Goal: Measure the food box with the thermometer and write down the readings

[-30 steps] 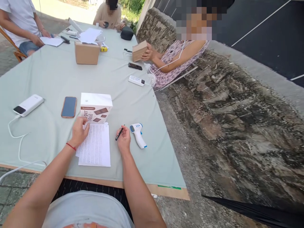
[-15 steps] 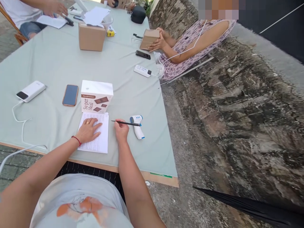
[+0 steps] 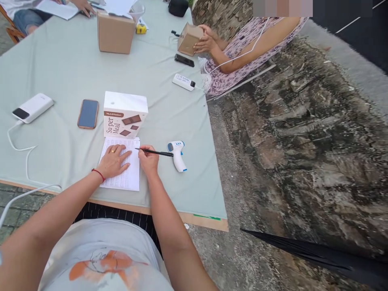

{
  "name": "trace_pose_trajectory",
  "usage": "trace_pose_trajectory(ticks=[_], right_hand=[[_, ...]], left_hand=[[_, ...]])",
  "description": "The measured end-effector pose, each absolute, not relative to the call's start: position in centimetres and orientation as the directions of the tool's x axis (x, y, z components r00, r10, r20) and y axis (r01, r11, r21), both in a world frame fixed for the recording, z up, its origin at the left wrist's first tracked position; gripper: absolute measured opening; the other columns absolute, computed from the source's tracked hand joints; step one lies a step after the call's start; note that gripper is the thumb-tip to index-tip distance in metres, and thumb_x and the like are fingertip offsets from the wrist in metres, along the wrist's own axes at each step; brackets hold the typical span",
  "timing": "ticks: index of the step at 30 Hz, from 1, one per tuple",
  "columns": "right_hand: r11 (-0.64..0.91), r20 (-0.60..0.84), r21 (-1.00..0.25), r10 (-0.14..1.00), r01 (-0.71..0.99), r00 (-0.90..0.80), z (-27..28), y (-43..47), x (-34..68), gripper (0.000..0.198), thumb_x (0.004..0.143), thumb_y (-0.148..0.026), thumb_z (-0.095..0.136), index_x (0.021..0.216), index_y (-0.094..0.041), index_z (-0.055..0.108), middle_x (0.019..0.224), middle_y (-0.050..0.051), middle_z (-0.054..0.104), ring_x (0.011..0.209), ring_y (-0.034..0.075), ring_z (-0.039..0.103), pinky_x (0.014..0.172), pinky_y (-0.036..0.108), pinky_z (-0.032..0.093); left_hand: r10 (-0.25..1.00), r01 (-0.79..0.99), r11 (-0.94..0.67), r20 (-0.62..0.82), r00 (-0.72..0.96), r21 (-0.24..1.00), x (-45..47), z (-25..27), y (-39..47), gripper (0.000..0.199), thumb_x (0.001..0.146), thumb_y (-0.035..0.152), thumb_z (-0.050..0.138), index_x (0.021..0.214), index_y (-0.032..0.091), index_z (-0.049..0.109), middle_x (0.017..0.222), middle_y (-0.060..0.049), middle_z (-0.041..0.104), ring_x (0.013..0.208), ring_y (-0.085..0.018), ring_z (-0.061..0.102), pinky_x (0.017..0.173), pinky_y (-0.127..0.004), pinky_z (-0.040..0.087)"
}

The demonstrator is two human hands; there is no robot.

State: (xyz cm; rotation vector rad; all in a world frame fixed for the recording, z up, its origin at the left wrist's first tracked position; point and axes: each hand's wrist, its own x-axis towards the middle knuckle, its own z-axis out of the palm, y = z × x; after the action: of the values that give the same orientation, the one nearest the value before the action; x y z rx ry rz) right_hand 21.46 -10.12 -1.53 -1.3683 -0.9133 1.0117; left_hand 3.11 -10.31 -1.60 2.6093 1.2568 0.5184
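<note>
Near the bench's front edge, the left hand lies flat, fingers spread, pinning the white printed paper sheet. The right hand pinches a slim black pen, tip at the sheet's top right corner.

My left hand covers part of white printed paper sheet; its print too small to read. White charging cable runs off left edge. Co-worker's beige cardboard box partly hidden by hands.
</note>
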Motion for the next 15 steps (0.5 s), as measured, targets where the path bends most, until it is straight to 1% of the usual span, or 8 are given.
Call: trace_pose_trajectory(ticks=[3, 5, 8, 11, 15], right_hand=[[-0.098, -0.086, -0.995, 0.935, 0.017, 0.345, -2.0, -9.6, 20.8, 0.017, 0.067, -0.036, 0.06, 0.079, -0.023, 0.059, 0.069, -0.002, 0.059, 0.067, 0.016, 0.052, 0.066, 0.029, 0.046], [-0.084, -0.059, -0.995, 0.934, 0.056, 0.352, -2.3, -9.3, 20.7, 0.015, 0.068, -0.036, 0.059, 0.076, -0.023, 0.059, 0.069, -0.003, 0.06, 0.069, 0.017, 0.054, 0.067, 0.029, 0.047], [-0.033, 0.003, -0.995, 0.934, 0.095, 0.357, -2.8, -9.0, 20.9, 0.016, 0.068, -0.038, 0.058, 0.073, -0.023, 0.058, 0.068, -0.003, 0.061, 0.068, 0.017, 0.055, 0.068, 0.029, 0.048], [-0.008, 0.036, -0.992, 0.936, 0.124, 0.351, -3.0, -9.1, 21.0, 0.018, 0.067, -0.04, 0.057, 0.073, -0.023, 0.058, 0.068, -0.002, 0.061, 0.068, 0.017, 0.055, 0.067, 0.03, 0.048], [0.008, 0.063, -0.987, 0.939, 0.162, 0.337, -3.3, -9.3, 21.0, 0.018, 0.068, -0.04, 0.056, 0.073, -0.023, 0.058, 0.069, -0.002, 0.061, 0.068, 0.018, 0.055, 0.067, 0.031, 0.049]], left_hand=[[0.789, 0.726, -0.614, 0.213, 0.577, 0.31, 3.3, -1.5, -10.3, 0.05, 0.097, 0.047, 0.055, 0.139, 0.022, 0.065, 0.143, -0.019, 0.056, 0.129, -0.04, 0.051, 0.112, -0.06, 0.037], [0.791, 0.746, -0.612, 0.184, 0.584, 0.262, 3.5, -1.1, -10.5, 0.051, 0.098, 0.046, 0.054, 0.141, 0.02, 0.064, 0.145, -0.019, 0.056, 0.13, -0.04, 0.052, 0.113, -0.059, 0.037], [0.792, 0.767, -0.61, 0.136, 0.594, 0.2, 3.8, -0.5, -10.7, 0.053, 0.102, 0.045, 0.049, 0.146, 0.019, 0.06, 0.153, -0.019, 0.052, 0.138, -0.039, 0.048, 0.116, -0.057, 0.036], [0.793, 0.772, -0.608, 0.102, 0.6, 0.185, 3.9, -0.1, -10.9, 0.054, 0.103, 0.044, 0.048, 0.149, 0.019, 0.058, 0.159, -0.018, 0.048, 0.145, -0.037, 0.044, 0.12, -0.055, 0.033], [0.795, 0.773, -0.606, 0.11, 0.597, 0.187, 4.0, -0.3, -10.8, 0.054, 0.103, 0.044, 0.048, 0.148, 0.018, 0.058, 0.158, -0.018, 0.05, 0.145, -0.037, 0.044, 0.12, -0.056, 0.033]])
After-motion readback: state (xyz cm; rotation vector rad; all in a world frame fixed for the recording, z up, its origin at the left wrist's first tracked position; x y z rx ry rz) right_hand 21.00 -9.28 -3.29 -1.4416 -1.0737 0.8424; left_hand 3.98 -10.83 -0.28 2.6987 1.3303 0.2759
